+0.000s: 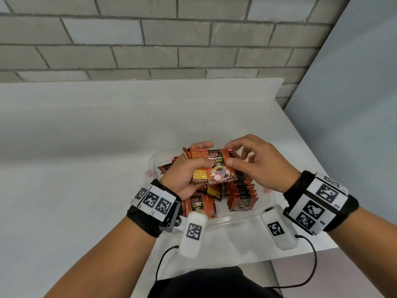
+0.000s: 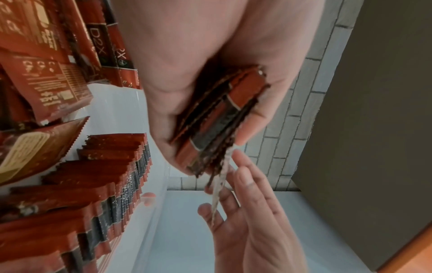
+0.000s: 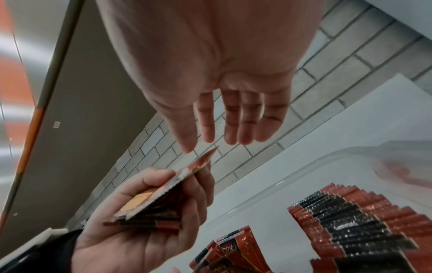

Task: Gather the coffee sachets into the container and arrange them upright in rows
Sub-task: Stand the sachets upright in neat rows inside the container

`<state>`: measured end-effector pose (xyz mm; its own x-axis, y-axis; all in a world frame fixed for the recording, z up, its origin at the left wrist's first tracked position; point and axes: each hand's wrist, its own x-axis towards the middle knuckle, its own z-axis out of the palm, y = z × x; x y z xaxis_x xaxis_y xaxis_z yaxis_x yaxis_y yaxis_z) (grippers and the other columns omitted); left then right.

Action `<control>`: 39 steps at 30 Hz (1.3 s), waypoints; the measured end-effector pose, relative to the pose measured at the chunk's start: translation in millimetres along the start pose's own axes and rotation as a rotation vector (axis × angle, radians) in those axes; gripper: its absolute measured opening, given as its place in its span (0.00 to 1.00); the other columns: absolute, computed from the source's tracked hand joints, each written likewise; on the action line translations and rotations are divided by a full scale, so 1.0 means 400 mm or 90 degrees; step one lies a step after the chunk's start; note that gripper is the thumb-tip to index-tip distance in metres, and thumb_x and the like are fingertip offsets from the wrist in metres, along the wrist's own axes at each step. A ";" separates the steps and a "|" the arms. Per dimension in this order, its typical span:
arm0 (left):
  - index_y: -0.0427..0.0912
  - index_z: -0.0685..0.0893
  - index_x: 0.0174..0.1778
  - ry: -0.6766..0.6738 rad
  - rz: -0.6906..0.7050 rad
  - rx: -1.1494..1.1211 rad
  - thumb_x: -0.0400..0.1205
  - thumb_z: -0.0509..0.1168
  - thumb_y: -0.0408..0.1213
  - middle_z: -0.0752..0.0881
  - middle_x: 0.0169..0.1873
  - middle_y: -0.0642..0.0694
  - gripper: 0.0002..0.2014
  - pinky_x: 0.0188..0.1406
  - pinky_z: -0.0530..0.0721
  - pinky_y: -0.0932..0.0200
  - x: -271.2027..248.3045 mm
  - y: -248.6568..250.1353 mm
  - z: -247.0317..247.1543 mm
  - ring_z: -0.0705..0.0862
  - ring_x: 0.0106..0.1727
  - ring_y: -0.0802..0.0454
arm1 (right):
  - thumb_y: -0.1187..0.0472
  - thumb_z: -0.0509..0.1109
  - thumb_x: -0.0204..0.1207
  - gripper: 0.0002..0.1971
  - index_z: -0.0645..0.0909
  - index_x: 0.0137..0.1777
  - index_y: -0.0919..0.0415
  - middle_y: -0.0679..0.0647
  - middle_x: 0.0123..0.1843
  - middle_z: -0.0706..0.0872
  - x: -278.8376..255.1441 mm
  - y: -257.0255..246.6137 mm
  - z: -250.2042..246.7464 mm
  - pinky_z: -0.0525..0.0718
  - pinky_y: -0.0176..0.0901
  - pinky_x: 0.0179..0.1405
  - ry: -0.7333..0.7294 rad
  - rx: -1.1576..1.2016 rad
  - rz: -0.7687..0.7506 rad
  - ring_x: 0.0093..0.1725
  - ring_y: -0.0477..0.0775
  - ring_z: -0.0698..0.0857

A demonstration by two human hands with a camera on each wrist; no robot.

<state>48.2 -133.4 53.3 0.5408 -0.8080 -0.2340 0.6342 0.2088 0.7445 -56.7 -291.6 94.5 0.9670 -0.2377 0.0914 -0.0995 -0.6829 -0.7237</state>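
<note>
- A grey brick wall (image 1: 150, 39) rises at the far side of a smooth white countertop (image 1: 86, 136); a pale panel (image 1: 354, 82) closes off the right.
- Near the counter's right front edge sits a clear plastic container (image 1: 253, 216), shallow and round-cornered, with glossy red-brown coffee sachets inside.
- At its right, a row of sachets (image 1: 242, 190) stands on edge, running near to far, zigzag top edges up. The wrist views show this stepped row from the side, (image 2: 98, 184) and (image 3: 350, 221); the head view shows only its tops.
- At the container's left, loose sachets (image 1: 199, 205) lean unevenly, printed faces toward the viewer.
- Above the container the left hand (image 1: 184, 177) grips a stack of sachets (image 1: 214, 168), thumb across the front, fingers curled behind; the top packet's long axis runs near to far, tilted rightward.
- The left wrist view alone shows the stack's thickness (image 2: 217, 125), several flat packets edge-on.
- The right hand (image 1: 264, 166) touches the stack's right edge with thumb and forefinger; its fingers are extended and slightly apart (image 3: 233, 125), holding nothing.
</note>
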 end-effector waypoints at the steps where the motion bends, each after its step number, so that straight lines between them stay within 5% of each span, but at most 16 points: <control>1: 0.42 0.81 0.59 -0.006 -0.001 0.010 0.68 0.66 0.20 0.86 0.51 0.33 0.24 0.42 0.88 0.48 0.000 -0.001 0.004 0.88 0.45 0.39 | 0.56 0.74 0.75 0.15 0.81 0.61 0.47 0.45 0.55 0.81 0.005 0.002 0.001 0.73 0.22 0.41 0.001 -0.008 0.011 0.46 0.44 0.81; 5: 0.43 0.82 0.57 -0.016 0.000 0.041 0.67 0.68 0.22 0.86 0.48 0.35 0.23 0.44 0.87 0.47 0.003 -0.010 0.010 0.87 0.45 0.39 | 0.60 0.72 0.77 0.17 0.80 0.65 0.48 0.50 0.53 0.86 0.016 0.002 -0.002 0.81 0.28 0.46 -0.072 0.026 0.058 0.47 0.48 0.84; 10: 0.45 0.81 0.56 0.066 0.004 0.004 0.72 0.71 0.35 0.86 0.39 0.42 0.17 0.37 0.85 0.53 0.005 -0.001 -0.004 0.86 0.36 0.46 | 0.62 0.72 0.76 0.07 0.83 0.49 0.49 0.47 0.44 0.87 0.001 0.026 -0.049 0.83 0.47 0.46 -0.169 0.003 0.079 0.42 0.46 0.83; 13: 0.44 0.81 0.57 0.111 0.006 -0.023 0.76 0.67 0.33 0.85 0.38 0.42 0.13 0.32 0.86 0.57 0.007 0.009 -0.023 0.86 0.34 0.47 | 0.63 0.72 0.76 0.08 0.81 0.44 0.46 0.45 0.41 0.83 -0.028 0.048 -0.052 0.80 0.32 0.35 -0.232 -0.079 0.092 0.34 0.35 0.78; 16: 0.44 0.81 0.56 0.119 0.001 -0.022 0.79 0.65 0.31 0.85 0.38 0.42 0.11 0.29 0.86 0.58 0.005 0.012 -0.028 0.86 0.33 0.47 | 0.64 0.71 0.76 0.10 0.79 0.42 0.46 0.42 0.39 0.82 -0.054 0.059 -0.034 0.73 0.24 0.33 -0.269 -0.142 0.089 0.32 0.33 0.78; 21: 0.45 0.83 0.55 0.098 -0.003 0.008 0.68 0.70 0.34 0.87 0.36 0.44 0.18 0.35 0.84 0.55 0.000 0.010 -0.021 0.87 0.35 0.47 | 0.61 0.68 0.76 0.03 0.81 0.46 0.51 0.46 0.43 0.85 -0.074 0.073 -0.004 0.82 0.40 0.45 -0.309 -0.306 0.109 0.43 0.48 0.83; 26: 0.46 0.83 0.56 0.092 -0.006 0.012 0.68 0.70 0.35 0.87 0.38 0.43 0.19 0.37 0.84 0.55 -0.001 0.008 -0.026 0.88 0.35 0.47 | 0.57 0.65 0.75 0.05 0.83 0.43 0.49 0.43 0.43 0.86 -0.074 0.079 0.025 0.68 0.40 0.45 -0.270 -0.522 0.029 0.45 0.46 0.83; 32: 0.45 0.83 0.56 0.081 -0.008 0.002 0.70 0.70 0.34 0.87 0.38 0.43 0.17 0.34 0.85 0.56 -0.005 0.007 -0.028 0.87 0.35 0.47 | 0.58 0.65 0.77 0.08 0.75 0.37 0.46 0.44 0.44 0.86 -0.073 0.070 0.037 0.63 0.41 0.46 -0.298 -0.571 0.034 0.39 0.46 0.75; 39: 0.45 0.83 0.56 0.075 -0.011 -0.023 0.69 0.70 0.34 0.87 0.39 0.42 0.18 0.34 0.86 0.56 -0.007 0.007 -0.030 0.88 0.36 0.46 | 0.55 0.68 0.75 0.01 0.80 0.43 0.50 0.44 0.47 0.86 -0.072 0.070 0.033 0.63 0.41 0.45 -0.305 -0.555 0.040 0.46 0.47 0.82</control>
<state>55.1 -124.0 48.5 0.5895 -0.7417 -0.3199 0.6619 0.2165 0.7177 -84.4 -294.9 62.7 0.9276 -0.1181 -0.3544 -0.1055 -0.9929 0.0545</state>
